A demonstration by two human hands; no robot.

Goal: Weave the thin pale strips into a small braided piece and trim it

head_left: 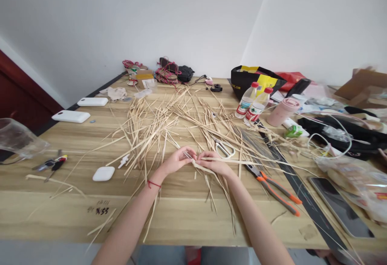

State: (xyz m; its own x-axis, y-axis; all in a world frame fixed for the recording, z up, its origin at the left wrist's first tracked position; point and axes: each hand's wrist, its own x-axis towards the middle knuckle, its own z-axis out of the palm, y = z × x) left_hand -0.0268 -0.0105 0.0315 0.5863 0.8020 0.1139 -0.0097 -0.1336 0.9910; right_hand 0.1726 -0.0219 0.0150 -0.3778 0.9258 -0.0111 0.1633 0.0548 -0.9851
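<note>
My left hand (179, 159), with a red cord on its wrist, is closed in a pinch near the table's middle. Thin silvery rods (173, 140) run into its fingertips, along with pale straw. Fingertip to fingertip with it, my right hand (215, 164) is closed on a flat straw strip (250, 161) that trails off to the right. A short braided-looking bit of straw (202, 168) shows below the fingers; its exact join is hidden. Loose straw strips (151, 128) spread behind both hands. White-handled scissors (225, 149) lie just beyond my right hand.
Orange-handled pliers (276, 190) and a phone (340, 206) lie to the right. Two bottles (253, 105), a pink cup (283, 111) and a black bag (256, 83) stand behind. A white earbud case (103, 173), keys (54, 164) and white power banks (71, 115) are leftward.
</note>
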